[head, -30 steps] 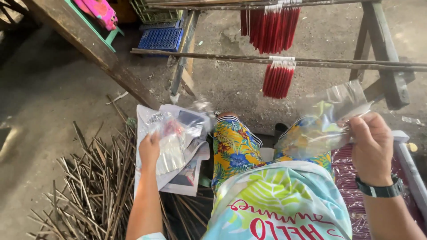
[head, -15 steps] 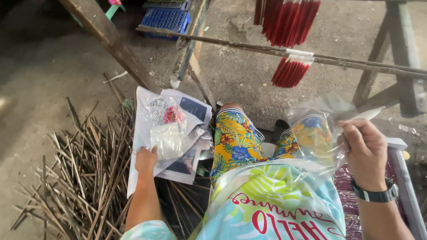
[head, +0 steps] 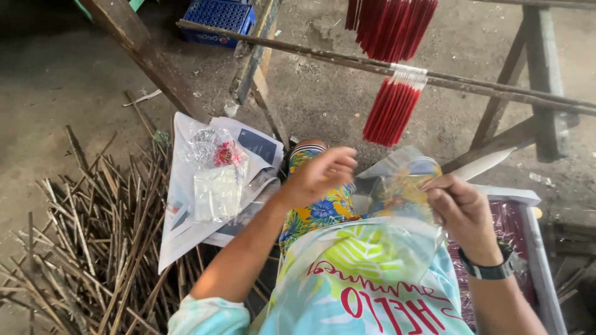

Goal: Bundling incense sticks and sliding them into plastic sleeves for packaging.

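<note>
While our right hand pinches the clear plastic bag, our left hand hovers loosely curled, empty, just beside it.

The left hand is held raised above the lap, its fingers curled loosely inward and closed on nothing, the bare forearm stretched forward from a bent elbow. The right hand is drawn in closer to the body — thumb and fingers pinched together — with a dark watch worn at its wrist.
</note>
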